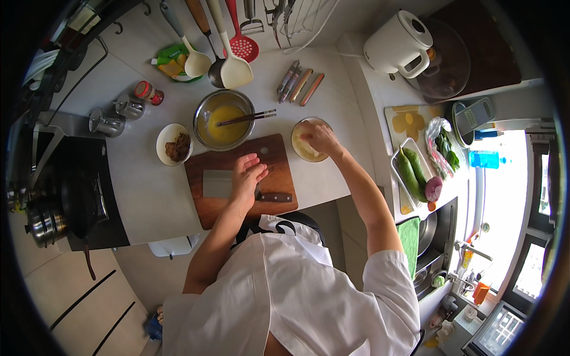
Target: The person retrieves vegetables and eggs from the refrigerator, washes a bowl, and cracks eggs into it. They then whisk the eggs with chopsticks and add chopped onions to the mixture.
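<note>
My left hand (248,180) hovers over a wooden cutting board (277,155), palm turned partly up, fingers apart and nothing held. Beneath it a cleaver (217,183) lies flat on the board, its dark riveted handle toward the right. My right hand (321,139) reaches into a bowl (299,150) of pale, loose food. Its fingertips are down in that food, so whether they pinch any is hidden. Behind the board stands a metal mixing bowl (199,129) of yellow liquid that looks like beaten egg, with chopsticks (256,116) resting across it.
Left of the mixing bowl sits a white bowl (160,150) of brown food. Several wrapped sticks (301,85) lie at the back. Hanging utensils (236,71) reach over the counter. A white kettle (394,42) and a tray of green vegetables (412,171) stand right; a stove (95,155) is left.
</note>
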`<action>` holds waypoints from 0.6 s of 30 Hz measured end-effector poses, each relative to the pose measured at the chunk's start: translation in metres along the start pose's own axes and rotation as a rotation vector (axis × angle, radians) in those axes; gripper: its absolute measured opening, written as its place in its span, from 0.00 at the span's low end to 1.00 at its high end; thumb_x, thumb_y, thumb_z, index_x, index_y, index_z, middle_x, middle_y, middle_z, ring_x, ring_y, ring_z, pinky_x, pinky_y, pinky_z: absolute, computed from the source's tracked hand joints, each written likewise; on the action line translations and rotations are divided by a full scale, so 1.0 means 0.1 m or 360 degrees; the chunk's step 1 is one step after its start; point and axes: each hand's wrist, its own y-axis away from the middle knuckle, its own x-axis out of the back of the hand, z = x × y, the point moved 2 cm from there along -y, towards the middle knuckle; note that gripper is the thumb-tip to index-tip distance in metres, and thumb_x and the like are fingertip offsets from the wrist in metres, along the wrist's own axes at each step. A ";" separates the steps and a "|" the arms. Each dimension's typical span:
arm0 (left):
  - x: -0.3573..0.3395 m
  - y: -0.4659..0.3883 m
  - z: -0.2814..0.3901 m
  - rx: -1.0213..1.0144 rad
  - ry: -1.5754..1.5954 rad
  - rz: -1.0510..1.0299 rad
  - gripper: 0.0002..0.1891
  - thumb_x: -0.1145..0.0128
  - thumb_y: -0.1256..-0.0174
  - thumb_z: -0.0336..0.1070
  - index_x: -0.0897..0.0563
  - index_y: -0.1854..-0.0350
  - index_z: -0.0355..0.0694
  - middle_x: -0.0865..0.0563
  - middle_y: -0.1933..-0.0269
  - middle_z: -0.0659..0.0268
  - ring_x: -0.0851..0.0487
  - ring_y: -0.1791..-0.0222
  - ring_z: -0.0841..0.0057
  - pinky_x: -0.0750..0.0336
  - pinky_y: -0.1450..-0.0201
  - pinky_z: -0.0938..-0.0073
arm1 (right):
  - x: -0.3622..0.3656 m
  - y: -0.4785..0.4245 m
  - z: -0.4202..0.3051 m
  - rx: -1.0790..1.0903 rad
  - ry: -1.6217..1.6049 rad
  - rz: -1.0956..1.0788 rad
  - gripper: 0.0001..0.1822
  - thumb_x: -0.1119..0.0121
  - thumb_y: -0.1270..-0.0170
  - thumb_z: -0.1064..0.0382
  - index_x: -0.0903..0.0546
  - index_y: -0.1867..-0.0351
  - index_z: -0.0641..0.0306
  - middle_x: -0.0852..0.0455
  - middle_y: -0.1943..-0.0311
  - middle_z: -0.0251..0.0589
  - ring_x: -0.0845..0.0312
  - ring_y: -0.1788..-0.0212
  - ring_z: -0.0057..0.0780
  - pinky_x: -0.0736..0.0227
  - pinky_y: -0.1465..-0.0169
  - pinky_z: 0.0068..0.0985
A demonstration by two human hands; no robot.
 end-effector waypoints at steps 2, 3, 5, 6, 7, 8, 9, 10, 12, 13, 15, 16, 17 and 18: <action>-0.03 0.00 0.01 -0.0006 0.0006 0.0003 0.20 0.41 0.39 0.22 0.28 0.44 0.37 0.25 0.47 0.60 0.19 0.52 0.70 0.20 0.48 0.68 | 0.00 -0.02 0.01 -0.0012 -0.0034 -0.0029 0.17 0.37 0.43 0.57 0.18 0.51 0.52 0.14 0.58 0.47 0.19 0.55 0.49 0.26 0.49 0.40; -0.04 0.00 0.02 -0.0006 0.0010 0.0008 0.20 0.41 0.39 0.22 0.28 0.44 0.37 0.25 0.47 0.60 0.19 0.52 0.70 0.20 0.48 0.68 | -0.01 -0.02 0.01 -0.0033 -0.0065 -0.0039 0.16 0.38 0.44 0.57 0.18 0.53 0.53 0.14 0.59 0.46 0.19 0.55 0.48 0.26 0.49 0.40; -0.04 -0.02 0.03 -0.0004 0.0003 0.0011 0.20 0.42 0.39 0.21 0.28 0.44 0.37 0.25 0.48 0.60 0.19 0.52 0.70 0.20 0.48 0.68 | -0.01 -0.02 0.00 0.0024 -0.0107 0.0006 0.15 0.39 0.43 0.57 0.17 0.53 0.52 0.14 0.62 0.48 0.18 0.58 0.49 0.25 0.52 0.40; -0.03 -0.03 0.02 -0.0005 -0.0002 0.0010 0.20 0.42 0.39 0.21 0.28 0.44 0.37 0.25 0.48 0.60 0.19 0.52 0.70 0.20 0.48 0.68 | -0.03 -0.03 0.01 0.0105 -0.0113 0.0060 0.15 0.40 0.42 0.57 0.17 0.53 0.52 0.13 0.64 0.49 0.18 0.60 0.50 0.25 0.54 0.41; -0.03 -0.05 0.01 -0.0005 -0.0008 0.0006 0.20 0.42 0.39 0.21 0.28 0.44 0.37 0.25 0.48 0.60 0.19 0.53 0.70 0.20 0.47 0.67 | -0.04 -0.03 0.03 0.0185 -0.0120 0.0115 0.14 0.40 0.41 0.56 0.18 0.53 0.51 0.13 0.67 0.51 0.18 0.62 0.50 0.24 0.55 0.43; -0.04 -0.06 -0.01 -0.0009 -0.0037 -0.0007 0.20 0.42 0.39 0.21 0.28 0.44 0.37 0.25 0.48 0.60 0.19 0.53 0.70 0.20 0.48 0.68 | -0.05 -0.03 0.07 0.0154 -0.0107 0.0126 0.14 0.41 0.40 0.56 0.17 0.53 0.51 0.13 0.67 0.51 0.18 0.62 0.51 0.24 0.56 0.43; -0.07 -0.07 -0.03 -0.0015 -0.0072 -0.0016 0.20 0.42 0.39 0.21 0.28 0.44 0.37 0.25 0.48 0.59 0.19 0.53 0.70 0.20 0.49 0.68 | -0.05 -0.02 0.06 0.0125 -0.0101 0.0139 0.14 0.41 0.40 0.56 0.17 0.54 0.51 0.13 0.67 0.51 0.18 0.63 0.51 0.24 0.56 0.43; -0.10 -0.09 -0.07 -0.0020 -0.0108 -0.0029 0.20 0.42 0.39 0.21 0.28 0.44 0.37 0.25 0.48 0.59 0.19 0.54 0.70 0.19 0.49 0.69 | -0.05 -0.01 0.06 0.0093 -0.0094 0.0154 0.13 0.41 0.40 0.56 0.17 0.54 0.51 0.13 0.68 0.51 0.18 0.63 0.51 0.24 0.56 0.43; -0.18 -0.19 -0.20 0.0004 -0.0245 -0.0167 0.20 0.43 0.38 0.22 0.29 0.44 0.37 0.25 0.48 0.58 0.19 0.54 0.71 0.19 0.52 0.70 | -0.03 0.00 0.08 0.0073 -0.0082 0.0192 0.13 0.41 0.40 0.55 0.17 0.55 0.50 0.14 0.69 0.52 0.18 0.64 0.51 0.24 0.56 0.44; -0.24 -0.24 -0.26 0.0013 -0.0309 -0.0229 0.19 0.43 0.37 0.23 0.29 0.44 0.37 0.25 0.48 0.57 0.19 0.54 0.71 0.18 0.53 0.71 | 0.00 0.00 0.02 0.0070 -0.0076 0.0206 0.13 0.42 0.40 0.55 0.17 0.55 0.50 0.14 0.70 0.52 0.18 0.65 0.52 0.24 0.57 0.44; -0.37 -0.38 -0.39 0.0102 -0.0449 -0.0269 0.20 0.43 0.36 0.24 0.31 0.43 0.37 0.24 0.50 0.56 0.18 0.57 0.72 0.18 0.55 0.71 | 0.08 -0.01 -0.23 -0.0283 0.0069 -0.0004 0.13 0.42 0.39 0.56 0.16 0.54 0.50 0.14 0.61 0.50 0.19 0.57 0.49 0.25 0.50 0.41; -0.47 -0.45 -0.45 0.0142 -0.0517 -0.0300 0.20 0.43 0.35 0.25 0.31 0.43 0.36 0.24 0.51 0.56 0.18 0.58 0.73 0.17 0.56 0.72 | 0.14 0.03 -0.35 -0.0463 0.0150 -0.0101 0.13 0.42 0.39 0.56 0.16 0.54 0.50 0.15 0.56 0.49 0.20 0.52 0.48 0.26 0.47 0.40; -0.56 -0.54 -0.49 0.0138 -0.0640 -0.0319 0.20 0.43 0.35 0.26 0.32 0.42 0.37 0.23 0.52 0.56 0.18 0.60 0.73 0.17 0.58 0.72 | 0.13 0.05 -0.35 -0.0286 0.0171 0.0060 0.14 0.43 0.38 0.55 0.16 0.53 0.49 0.16 0.54 0.48 0.22 0.50 0.48 0.26 0.46 0.40; -0.66 -0.63 -0.57 0.0136 -0.0763 -0.0348 0.21 0.44 0.35 0.26 0.34 0.41 0.37 0.22 0.53 0.56 0.17 0.63 0.74 0.17 0.59 0.72 | 0.11 0.12 -0.29 -0.0117 0.0194 0.0224 0.14 0.43 0.37 0.54 0.17 0.52 0.47 0.17 0.51 0.47 0.24 0.48 0.48 0.27 0.45 0.40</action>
